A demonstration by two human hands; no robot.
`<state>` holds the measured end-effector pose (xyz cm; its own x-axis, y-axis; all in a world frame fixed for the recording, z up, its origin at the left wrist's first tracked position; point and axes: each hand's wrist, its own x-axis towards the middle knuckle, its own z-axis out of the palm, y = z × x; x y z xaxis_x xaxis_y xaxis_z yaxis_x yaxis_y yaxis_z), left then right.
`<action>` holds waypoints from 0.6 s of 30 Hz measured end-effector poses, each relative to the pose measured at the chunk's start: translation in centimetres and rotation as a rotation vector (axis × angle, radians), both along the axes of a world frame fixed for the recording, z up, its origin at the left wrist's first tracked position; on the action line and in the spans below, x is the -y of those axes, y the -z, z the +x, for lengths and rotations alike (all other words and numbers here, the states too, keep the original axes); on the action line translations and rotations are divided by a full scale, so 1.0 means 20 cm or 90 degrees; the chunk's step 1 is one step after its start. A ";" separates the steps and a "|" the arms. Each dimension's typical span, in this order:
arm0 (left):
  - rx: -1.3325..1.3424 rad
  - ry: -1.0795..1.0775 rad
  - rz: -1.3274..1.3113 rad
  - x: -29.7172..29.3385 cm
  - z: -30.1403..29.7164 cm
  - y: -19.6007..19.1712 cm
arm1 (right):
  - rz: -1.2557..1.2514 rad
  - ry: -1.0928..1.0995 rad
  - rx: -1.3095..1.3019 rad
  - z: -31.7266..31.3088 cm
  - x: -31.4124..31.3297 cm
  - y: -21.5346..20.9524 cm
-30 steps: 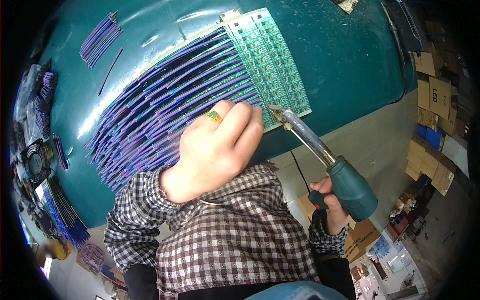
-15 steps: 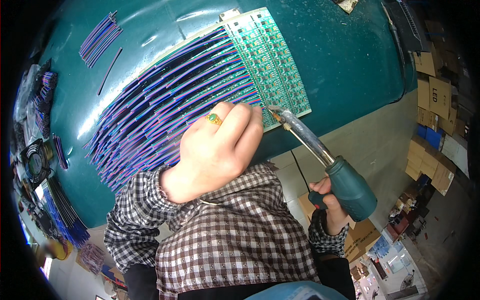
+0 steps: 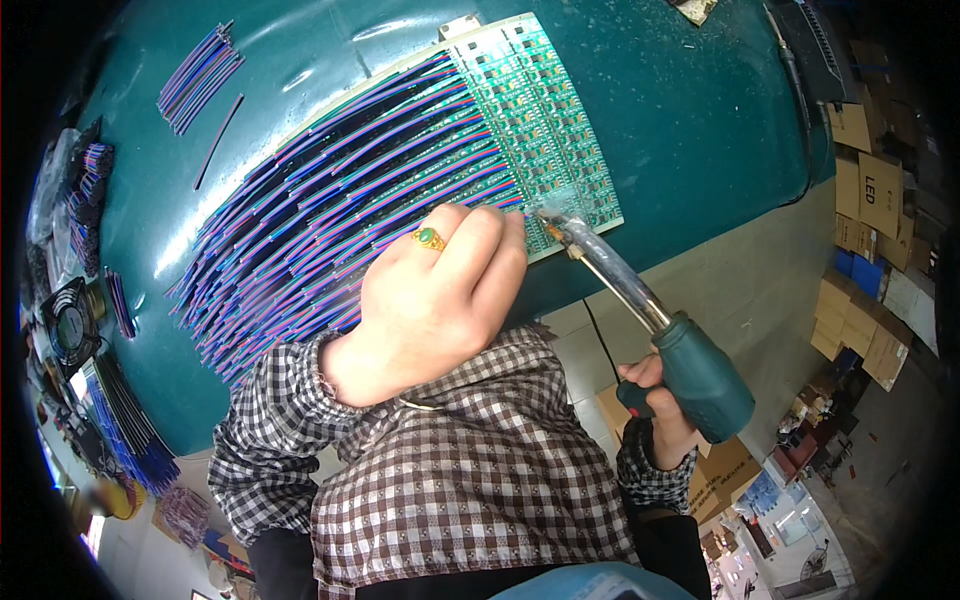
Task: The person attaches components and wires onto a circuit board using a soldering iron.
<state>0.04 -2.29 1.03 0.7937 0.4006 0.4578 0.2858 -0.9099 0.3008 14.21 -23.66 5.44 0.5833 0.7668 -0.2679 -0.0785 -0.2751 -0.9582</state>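
A green circuit board panel lies on the table, with many rows of small parts. Long strips of blue, red and black wires run leftward from its rows. My left hand, wearing a ring with a green stone, is closed over the wires at the panel's near edge; its fingertips are hidden under the hand. In my right hand is a dark green soldering gun, gripped by its handle. Its metal tip points up-left and meets the panel just right of my left fingers, where a faint haze of smoke shows.
The green table mat extends beyond the panel. A bundle of cut wires and one loose wire lie at the far left. A black fan and more wire bundles line the left side. Cardboard boxes are stacked at right.
Both hands keep nearly the same place. The soldering gun's tip has shifted very slightly, and a thin haze of smoke now shows above it.
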 end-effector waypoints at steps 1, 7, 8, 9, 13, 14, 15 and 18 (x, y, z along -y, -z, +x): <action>-0.001 -0.001 -0.001 0.00 0.00 0.00 | 0.000 -0.001 0.000 0.00 0.00 0.00; -0.011 -0.001 0.001 0.00 0.00 -0.01 | -0.013 0.028 0.038 0.00 -0.01 -0.03; -0.011 -0.001 0.001 0.00 0.00 -0.01 | -0.024 0.017 0.029 0.00 -0.02 -0.04; -0.014 -0.002 0.002 0.00 0.00 -0.01 | -0.035 0.006 0.021 0.00 -0.03 -0.04; -0.018 -0.002 -0.007 0.00 0.00 -0.01 | -0.041 0.022 0.012 0.00 -0.03 -0.03; -0.018 -0.002 -0.007 0.00 0.00 -0.01 | -0.031 0.017 0.021 0.00 -0.01 -0.02; -0.023 -0.001 -0.008 0.00 0.00 -0.01 | -0.021 0.012 0.030 0.01 0.00 -0.01; -0.025 -0.001 -0.012 0.00 0.00 -0.01 | -0.016 0.026 0.017 0.00 -0.01 -0.01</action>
